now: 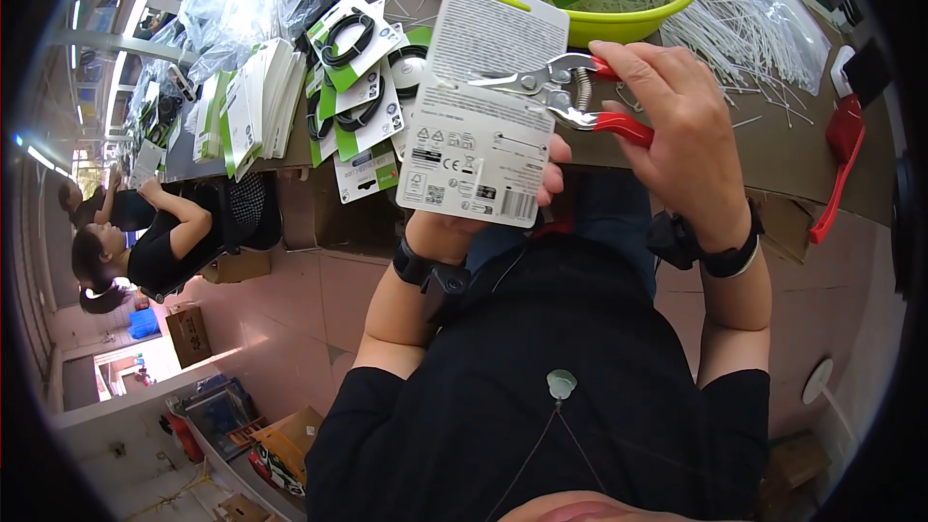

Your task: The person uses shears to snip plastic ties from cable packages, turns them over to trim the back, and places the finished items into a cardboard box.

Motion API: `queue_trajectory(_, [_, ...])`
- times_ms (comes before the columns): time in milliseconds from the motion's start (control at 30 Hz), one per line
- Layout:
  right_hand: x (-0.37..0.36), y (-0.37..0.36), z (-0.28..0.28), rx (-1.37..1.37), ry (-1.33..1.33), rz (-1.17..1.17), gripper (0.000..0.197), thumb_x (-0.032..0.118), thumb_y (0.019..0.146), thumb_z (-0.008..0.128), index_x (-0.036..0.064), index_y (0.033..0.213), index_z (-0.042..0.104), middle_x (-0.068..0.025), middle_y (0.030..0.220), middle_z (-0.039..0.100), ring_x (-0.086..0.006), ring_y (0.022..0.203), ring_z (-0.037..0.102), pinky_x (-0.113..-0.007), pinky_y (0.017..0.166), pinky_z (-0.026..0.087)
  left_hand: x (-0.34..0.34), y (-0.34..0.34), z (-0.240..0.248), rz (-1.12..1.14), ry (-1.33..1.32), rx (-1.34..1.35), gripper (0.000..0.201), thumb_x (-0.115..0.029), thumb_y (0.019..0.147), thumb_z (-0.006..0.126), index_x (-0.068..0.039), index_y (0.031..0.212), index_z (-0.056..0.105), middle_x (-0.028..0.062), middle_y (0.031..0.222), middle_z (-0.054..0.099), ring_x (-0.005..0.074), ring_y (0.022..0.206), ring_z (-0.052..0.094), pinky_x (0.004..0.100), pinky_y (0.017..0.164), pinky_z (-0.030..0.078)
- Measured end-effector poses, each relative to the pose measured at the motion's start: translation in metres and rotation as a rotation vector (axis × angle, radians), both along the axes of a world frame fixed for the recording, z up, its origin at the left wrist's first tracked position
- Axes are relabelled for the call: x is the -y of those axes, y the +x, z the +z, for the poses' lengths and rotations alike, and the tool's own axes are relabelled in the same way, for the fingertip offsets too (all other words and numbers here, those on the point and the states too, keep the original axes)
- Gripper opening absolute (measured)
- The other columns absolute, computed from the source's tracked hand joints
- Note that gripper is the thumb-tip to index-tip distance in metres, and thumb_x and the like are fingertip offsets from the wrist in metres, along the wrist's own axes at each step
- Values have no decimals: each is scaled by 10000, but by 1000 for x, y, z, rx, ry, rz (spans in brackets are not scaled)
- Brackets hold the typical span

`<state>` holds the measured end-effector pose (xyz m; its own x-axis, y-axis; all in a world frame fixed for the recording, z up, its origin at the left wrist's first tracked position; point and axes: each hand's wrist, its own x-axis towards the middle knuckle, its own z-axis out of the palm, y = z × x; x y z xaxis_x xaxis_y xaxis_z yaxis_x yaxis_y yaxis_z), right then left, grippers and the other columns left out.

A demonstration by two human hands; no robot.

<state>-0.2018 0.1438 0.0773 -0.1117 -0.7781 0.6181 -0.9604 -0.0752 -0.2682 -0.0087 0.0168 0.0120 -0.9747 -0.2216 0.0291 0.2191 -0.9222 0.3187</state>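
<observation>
My left hand [555, 172] grips a white printed package card [474, 150] from behind, its fingertips curled around the right edge. The card is tilted, back face up, with a green-edged hang slot at its top. In my right hand [681, 101] is a pair of spring-loaded hand snips [585, 92] with red handles. Their metal jaws lie across the middle of the card, pointing left. The handles are spread apart. Whatever is on the card's other side is hidden.
A yellow-green basket [633, 24] holds carded cables behind the card. White cable ties [744, 39] are heaped at the right, near a red-handled tool [844, 140]. Carded black cables [358, 87] and stacked cards [261, 101] fill the left. Another person [159, 237] sits farther left.
</observation>
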Motion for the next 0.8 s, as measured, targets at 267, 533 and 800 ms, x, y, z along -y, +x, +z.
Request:
queue_trajectory(267, [10,9,-2,-33,38,19,461,57,737,667,58,1191,588,-107,1035,607,-285,910,569,-383,823,449,-6,1,1,18,-106,122,693,-451,937,429,139,1296,369,336,1154,534,393,866,656,405,648,594])
queue_trajectory(533, [7,1,-10,391,114,137,433,60,746,667,56,1174,602,-109,1017,616,-286,889,580,-372,820,455,1,-4,7,-37,-3,-83,701,-467,959,390,96,1366,305,337,1215,499,412,989,621,471,699,588])
queue_trajectory(800, [-5,10,-1,23,141,122,439,73,748,665,59,1181,597,-108,1034,607,-292,927,563,-399,855,443,7,-3,7,153,9,-52,738,-553,938,384,-39,1448,242,266,1423,339,396,1185,505,521,783,567])
